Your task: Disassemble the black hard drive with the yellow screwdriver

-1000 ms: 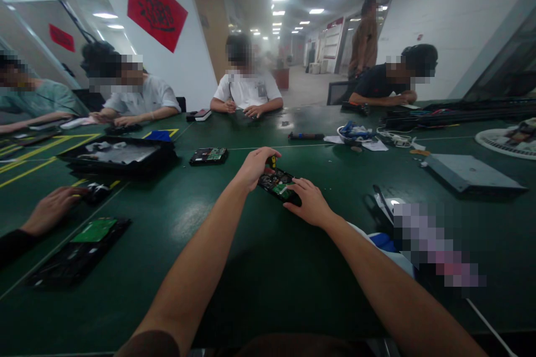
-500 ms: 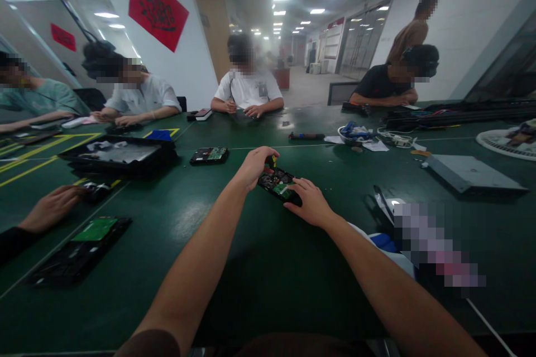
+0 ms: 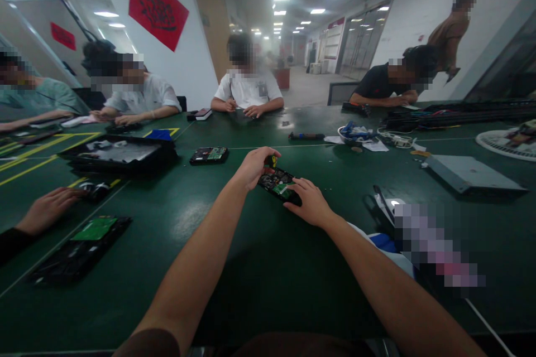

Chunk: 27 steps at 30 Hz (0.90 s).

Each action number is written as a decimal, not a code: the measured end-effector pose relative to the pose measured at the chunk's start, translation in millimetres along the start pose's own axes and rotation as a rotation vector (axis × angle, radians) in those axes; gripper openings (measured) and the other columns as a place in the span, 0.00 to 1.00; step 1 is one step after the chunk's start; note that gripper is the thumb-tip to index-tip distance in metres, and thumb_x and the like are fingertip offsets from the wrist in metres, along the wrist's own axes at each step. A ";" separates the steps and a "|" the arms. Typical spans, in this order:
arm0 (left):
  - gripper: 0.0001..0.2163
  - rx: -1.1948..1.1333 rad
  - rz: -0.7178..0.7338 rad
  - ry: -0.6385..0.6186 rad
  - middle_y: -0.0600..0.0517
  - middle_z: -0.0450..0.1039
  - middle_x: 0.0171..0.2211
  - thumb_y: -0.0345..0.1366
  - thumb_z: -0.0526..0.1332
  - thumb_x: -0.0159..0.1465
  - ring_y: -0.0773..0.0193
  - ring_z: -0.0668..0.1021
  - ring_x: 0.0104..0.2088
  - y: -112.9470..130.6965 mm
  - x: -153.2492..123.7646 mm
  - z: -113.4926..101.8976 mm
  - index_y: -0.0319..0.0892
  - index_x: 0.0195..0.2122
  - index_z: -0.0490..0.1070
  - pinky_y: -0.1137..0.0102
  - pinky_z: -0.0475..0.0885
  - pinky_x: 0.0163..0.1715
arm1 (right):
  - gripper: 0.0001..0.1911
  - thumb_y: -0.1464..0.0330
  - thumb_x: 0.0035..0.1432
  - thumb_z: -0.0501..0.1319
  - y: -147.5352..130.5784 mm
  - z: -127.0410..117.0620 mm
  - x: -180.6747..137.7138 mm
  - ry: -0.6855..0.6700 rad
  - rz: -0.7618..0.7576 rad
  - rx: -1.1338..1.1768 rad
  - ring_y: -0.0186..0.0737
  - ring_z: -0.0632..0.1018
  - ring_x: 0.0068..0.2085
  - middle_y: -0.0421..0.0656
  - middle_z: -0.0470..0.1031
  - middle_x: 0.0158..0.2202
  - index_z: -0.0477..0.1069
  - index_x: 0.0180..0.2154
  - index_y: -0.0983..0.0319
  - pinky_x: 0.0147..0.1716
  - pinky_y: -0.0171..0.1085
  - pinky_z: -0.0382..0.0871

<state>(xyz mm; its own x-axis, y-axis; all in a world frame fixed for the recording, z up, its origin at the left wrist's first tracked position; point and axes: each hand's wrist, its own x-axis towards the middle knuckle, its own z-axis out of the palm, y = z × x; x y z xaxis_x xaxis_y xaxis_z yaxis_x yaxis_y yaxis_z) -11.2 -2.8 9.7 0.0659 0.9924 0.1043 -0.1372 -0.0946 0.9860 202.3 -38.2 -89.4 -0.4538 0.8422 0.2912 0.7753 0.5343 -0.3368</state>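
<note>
A small opened black device (image 3: 278, 183) with a green circuit board showing lies on the green table (image 3: 259, 268) in front of me. My left hand (image 3: 252, 167) is closed round a small tool with a yellow and black handle (image 3: 273, 160), its tip pointing down at the device's far end. My right hand (image 3: 307, 201) rests on the device's near right end, fingers pressed on its edge, holding it down.
Another opened device (image 3: 208, 155) and a black tray (image 3: 118, 154) lie to the left. A co-worker's hand (image 3: 47, 210) rests near a black board with a green circuit (image 3: 79, 251). Several people sit round the table. A grey flat box (image 3: 469, 174) and cables (image 3: 393, 136) lie at right.
My hands and the device have stayed put. The standing person in the background has walked to the right. The co-worker's hand at left has slid slightly nearer.
</note>
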 end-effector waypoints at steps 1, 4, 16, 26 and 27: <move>0.10 -0.022 -0.020 -0.018 0.45 0.76 0.35 0.41 0.63 0.58 0.61 0.77 0.36 -0.6 0.3 0.1 0.39 0.34 0.77 0.72 0.71 0.25 | 0.27 0.53 0.61 0.66 0.1 0.2 0.0 0.001 0.000 -0.001 0.58 0.61 0.69 0.49 0.62 0.69 0.70 0.59 0.55 0.64 0.61 0.59; 0.10 -0.128 -0.089 -0.048 0.45 0.76 0.32 0.40 0.64 0.58 0.59 0.78 0.34 -2.4 1.5 1.1 0.39 0.36 0.74 0.69 0.73 0.27 | 0.27 0.53 0.61 0.66 0.4 0.6 0.1 0.005 -0.003 -0.004 0.58 0.61 0.69 0.49 0.62 0.69 0.70 0.59 0.55 0.63 0.61 0.59; 0.11 -0.002 -0.003 0.004 0.45 0.75 0.35 0.41 0.65 0.58 0.59 0.77 0.37 3.7 -5.3 4.2 0.39 0.36 0.76 0.70 0.75 0.27 | 0.27 0.53 0.62 0.65 -0.8 -0.9 0.2 -0.005 0.002 -0.001 0.58 0.60 0.69 0.50 0.61 0.69 0.70 0.59 0.55 0.64 0.61 0.58; 0.11 0.017 -0.020 0.140 0.45 0.75 0.35 0.41 0.62 0.56 0.61 0.76 0.34 -1.9 3.6 -1.9 0.39 0.30 0.77 0.73 0.70 0.23 | 0.27 0.52 0.61 0.66 0.5 -1.1 0.6 -0.009 -0.003 0.006 0.57 0.61 0.69 0.50 0.62 0.69 0.71 0.59 0.55 0.64 0.61 0.59; 0.11 0.027 -0.014 0.134 0.45 0.75 0.35 0.42 0.62 0.57 0.61 0.76 0.34 -1.4 3.3 -2.4 0.39 0.30 0.77 0.73 0.70 0.23 | 0.27 0.52 0.61 0.66 0.5 -1.1 0.5 -0.007 -0.002 0.004 0.57 0.61 0.69 0.49 0.62 0.69 0.71 0.59 0.55 0.64 0.61 0.59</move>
<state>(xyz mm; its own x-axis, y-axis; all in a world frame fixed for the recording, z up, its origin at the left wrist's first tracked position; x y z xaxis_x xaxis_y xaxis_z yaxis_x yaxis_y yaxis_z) -13.2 0.7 8.4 -0.0654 0.9951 0.0737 -0.1103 -0.0806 0.9906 203.0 -37.6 -88.5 -0.4584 0.8415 0.2859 0.7728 0.5363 -0.3394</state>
